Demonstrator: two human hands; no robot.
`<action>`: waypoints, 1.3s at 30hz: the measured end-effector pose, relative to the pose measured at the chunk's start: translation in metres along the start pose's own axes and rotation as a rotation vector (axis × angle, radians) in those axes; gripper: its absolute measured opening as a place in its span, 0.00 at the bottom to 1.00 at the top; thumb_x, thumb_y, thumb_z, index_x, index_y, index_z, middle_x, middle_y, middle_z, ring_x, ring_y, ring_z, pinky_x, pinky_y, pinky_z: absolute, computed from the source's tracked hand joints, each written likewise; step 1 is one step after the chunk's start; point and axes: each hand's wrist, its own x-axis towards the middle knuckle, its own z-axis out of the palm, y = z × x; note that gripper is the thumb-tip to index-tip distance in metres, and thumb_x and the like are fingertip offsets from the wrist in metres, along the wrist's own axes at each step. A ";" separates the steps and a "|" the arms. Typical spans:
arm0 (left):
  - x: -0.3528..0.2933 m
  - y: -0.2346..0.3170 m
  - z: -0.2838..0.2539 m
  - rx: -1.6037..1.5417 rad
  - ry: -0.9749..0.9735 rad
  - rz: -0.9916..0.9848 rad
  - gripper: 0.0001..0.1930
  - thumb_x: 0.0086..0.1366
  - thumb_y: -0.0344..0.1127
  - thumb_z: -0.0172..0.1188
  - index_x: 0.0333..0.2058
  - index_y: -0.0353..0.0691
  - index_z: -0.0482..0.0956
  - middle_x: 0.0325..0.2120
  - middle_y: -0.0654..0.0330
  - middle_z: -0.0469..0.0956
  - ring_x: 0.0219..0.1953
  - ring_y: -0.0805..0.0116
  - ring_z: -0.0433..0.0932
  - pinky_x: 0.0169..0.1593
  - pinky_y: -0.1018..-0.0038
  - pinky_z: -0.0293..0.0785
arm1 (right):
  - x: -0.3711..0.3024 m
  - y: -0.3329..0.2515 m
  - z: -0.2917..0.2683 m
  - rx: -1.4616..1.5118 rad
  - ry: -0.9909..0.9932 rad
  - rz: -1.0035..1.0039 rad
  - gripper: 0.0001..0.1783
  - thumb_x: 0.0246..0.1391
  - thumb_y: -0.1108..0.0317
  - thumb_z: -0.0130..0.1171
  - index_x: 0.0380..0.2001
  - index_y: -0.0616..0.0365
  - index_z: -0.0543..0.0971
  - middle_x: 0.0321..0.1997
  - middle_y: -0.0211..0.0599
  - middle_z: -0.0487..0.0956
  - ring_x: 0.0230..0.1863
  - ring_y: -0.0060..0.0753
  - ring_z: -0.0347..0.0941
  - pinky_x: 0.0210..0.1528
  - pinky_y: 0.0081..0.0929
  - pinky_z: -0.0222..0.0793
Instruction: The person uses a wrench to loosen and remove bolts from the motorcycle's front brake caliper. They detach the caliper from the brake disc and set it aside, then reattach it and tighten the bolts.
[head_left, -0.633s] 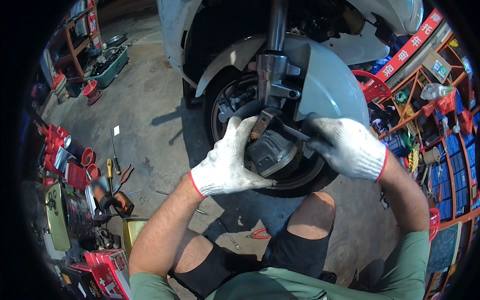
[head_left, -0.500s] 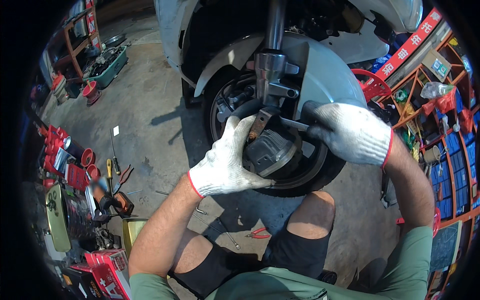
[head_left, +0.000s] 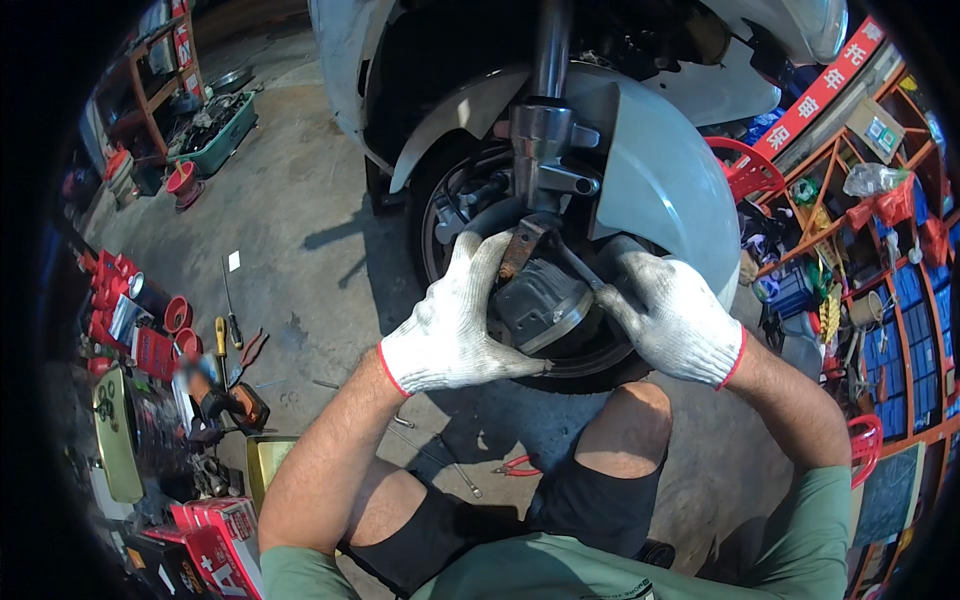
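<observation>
A motorcycle's front wheel [head_left: 625, 352] and chrome fork leg [head_left: 541, 140] stand before me. At the fork's lower end are a rusty metal bracket [head_left: 521, 246] and a dark finned metal housing [head_left: 541, 303]. My left hand [head_left: 448, 310], in a white glove with dark fingertips, curls round their left side, thumb stretched below the housing; its fingertips are partly hidden. My right hand [head_left: 675, 318], gloved likewise, is closed on the handle of a wrench [head_left: 578, 262]. The wrench slants up-left to the bracket, where its head is hidden.
Pliers with red handles [head_left: 518, 466] and long metal tools [head_left: 458, 468] lie on the floor near my knees. Screwdrivers, red containers and a power drill [head_left: 225, 400] crowd the left. A stocked orange rack [head_left: 915, 340] and red chair [head_left: 745, 170] stand right; a green tub [head_left: 217, 138] is far left.
My right hand has swung down and slightly left with the wrench handle, so the wrench tilts more steeply. My left hand stays almost where it was.
</observation>
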 end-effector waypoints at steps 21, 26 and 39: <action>-0.001 -0.002 0.002 -0.071 0.028 0.046 0.66 0.37 0.46 0.85 0.69 0.34 0.49 0.60 0.43 0.61 0.62 0.46 0.70 0.66 0.56 0.70 | 0.042 -0.028 -0.070 -0.299 -0.323 0.010 0.10 0.63 0.66 0.56 0.42 0.60 0.79 0.32 0.47 0.82 0.38 0.48 0.82 0.42 0.42 0.78; -0.001 -0.010 0.005 -0.082 0.032 0.059 0.66 0.37 0.46 0.85 0.69 0.33 0.49 0.60 0.43 0.61 0.62 0.46 0.70 0.66 0.56 0.71 | 0.043 -0.032 -0.068 -0.269 -0.361 0.048 0.10 0.63 0.67 0.56 0.42 0.61 0.79 0.32 0.48 0.82 0.39 0.49 0.82 0.43 0.43 0.78; -0.005 -0.013 0.007 -0.035 0.065 0.134 0.64 0.42 0.50 0.82 0.69 0.29 0.49 0.62 0.40 0.56 0.64 0.41 0.66 0.66 0.55 0.72 | 0.001 -0.006 -0.004 -0.048 -0.023 0.017 0.12 0.63 0.66 0.57 0.38 0.68 0.77 0.32 0.57 0.79 0.35 0.59 0.79 0.39 0.45 0.74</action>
